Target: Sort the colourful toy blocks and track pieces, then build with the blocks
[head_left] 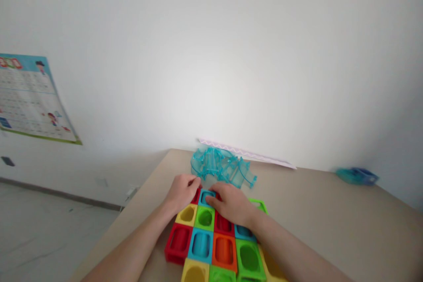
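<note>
Colored hollow plastic blocks (201, 230), red, blue, yellow, green and orange, lie side by side in a grid on the table. At the grid's far left corner, my left hand (183, 191) is closed around a red block (195, 197), its fingertips partly hidden. My right hand (231, 205) bends over the far edge, thumb on a blue block (207, 192) and fingers behind it. Under that palm, another red block (223, 225) is partly covered. Just beyond both hands sits a pile of clear teal plastic pieces (214, 163), some of them curved.
The beige table (313, 211) meets a white wall. A pale pink strip with a wavy pattern (251, 153) lies along the wall. Blurred teal and blue items (358, 176) stand at the far right. A poster (36, 101) hangs left, above the floor.
</note>
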Demonstrator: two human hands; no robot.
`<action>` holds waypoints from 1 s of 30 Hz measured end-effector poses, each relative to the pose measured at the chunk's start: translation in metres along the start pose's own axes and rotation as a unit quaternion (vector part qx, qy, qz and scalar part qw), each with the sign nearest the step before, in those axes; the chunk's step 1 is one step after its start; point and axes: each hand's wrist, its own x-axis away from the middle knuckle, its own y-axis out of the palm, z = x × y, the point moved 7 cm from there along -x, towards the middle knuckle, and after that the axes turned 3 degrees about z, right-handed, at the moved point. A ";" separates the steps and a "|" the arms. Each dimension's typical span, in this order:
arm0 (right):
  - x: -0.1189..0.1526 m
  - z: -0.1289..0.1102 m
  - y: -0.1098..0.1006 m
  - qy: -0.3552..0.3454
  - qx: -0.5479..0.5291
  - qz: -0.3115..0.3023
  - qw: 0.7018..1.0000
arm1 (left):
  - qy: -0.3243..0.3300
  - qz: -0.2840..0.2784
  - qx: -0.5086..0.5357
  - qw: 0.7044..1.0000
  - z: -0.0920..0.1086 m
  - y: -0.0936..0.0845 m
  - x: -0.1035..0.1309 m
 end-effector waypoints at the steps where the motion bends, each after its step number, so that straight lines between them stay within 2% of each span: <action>1: 0.000 0.000 0.000 -0.001 -0.001 0.001 1.000 | 0.003 0.005 -0.001 1.000 0.001 -0.001 0.000; 9: 0.000 -0.001 -0.001 -0.013 0.001 -0.005 1.000 | 0.016 0.047 -0.001 0.999 0.006 -0.007 0.004; 11: 0.000 -0.002 -0.001 -0.012 0.009 -0.007 1.000 | 0.009 0.070 0.012 0.997 0.006 -0.010 0.004; 13: -0.001 -0.002 0.000 -0.016 0.010 -0.006 1.000 | -0.013 0.116 0.050 0.992 0.004 -0.017 0.003; 15: -0.001 -0.002 0.000 -0.022 0.010 -0.012 1.000 | -0.058 0.199 0.146 0.967 -0.004 -0.030 0.002; 17: 0.000 -0.006 -0.002 -0.034 0.017 -0.017 0.999 | -0.122 0.266 0.291 0.911 -0.016 -0.038 0.004; 18: 0.001 -0.010 -0.006 -0.041 0.027 -0.008 0.999 | -0.150 0.279 0.365 0.876 -0.021 -0.038 0.004; 20: 0.007 -0.025 -0.020 -0.053 0.059 0.029 0.996 | -0.185 0.262 0.476 0.819 -0.025 -0.031 0.002; 23: 0.024 -0.061 -0.038 -0.083 0.078 0.078 0.990 | -0.213 0.184 0.539 0.794 -0.021 -0.017 0.000; 25: 0.037 -0.087 -0.035 -0.127 0.038 0.064 0.989 | -0.226 0.137 0.548 0.793 -0.018 -0.009 0.001; 27: 0.047 -0.105 -0.021 -0.166 0.004 0.033 0.986 | -0.220 0.128 0.549 0.796 -0.016 -0.008 0.001; 30: 0.050 -0.111 0.008 -0.179 -0.024 0.007 0.983 | -0.205 0.129 0.496 0.834 -0.016 -0.010 0.000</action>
